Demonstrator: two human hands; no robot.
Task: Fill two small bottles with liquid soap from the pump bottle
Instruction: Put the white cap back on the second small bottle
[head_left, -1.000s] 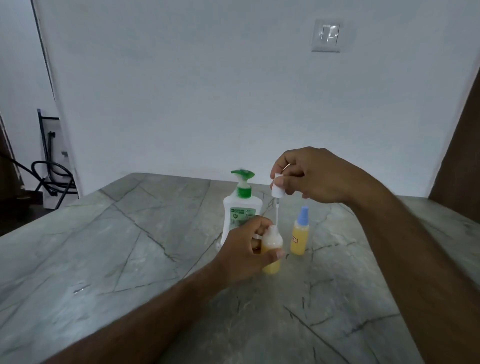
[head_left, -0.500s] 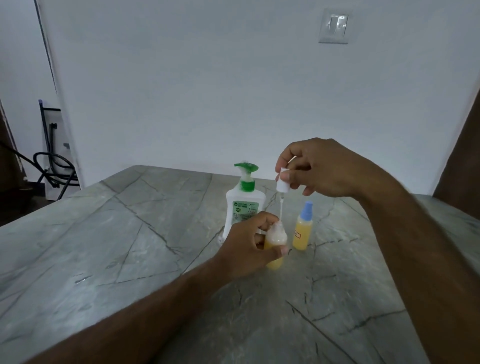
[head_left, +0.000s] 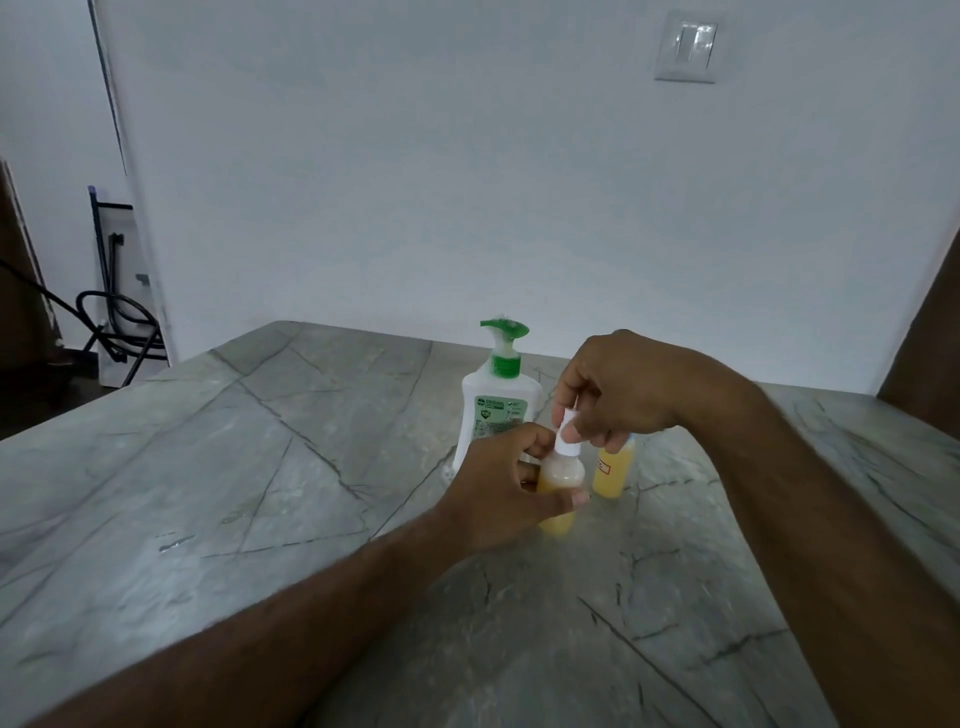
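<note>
A white pump bottle (head_left: 496, 400) with a green pump head stands on the grey stone table (head_left: 260, 467). In front of it my left hand (head_left: 498, 493) grips a small clear bottle (head_left: 560, 475) holding yellow liquid, upright on the table. My right hand (head_left: 618, 389) pinches that bottle's white spray cap (head_left: 567, 441), which now sits on the bottle's neck. A second small bottle (head_left: 613, 470) of yellow liquid stands just right of the first; my right hand hides its top.
A white wall with a light switch (head_left: 685, 47) rises behind the table. A black metal frame (head_left: 111, 312) and cables stand on the floor at the far left. A dark brown panel (head_left: 930, 353) is at the right edge.
My right hand has come down with the white cap, and its dip tube has slid into the small bottle until the cap met the neck. My left hand has kept its hold.
</note>
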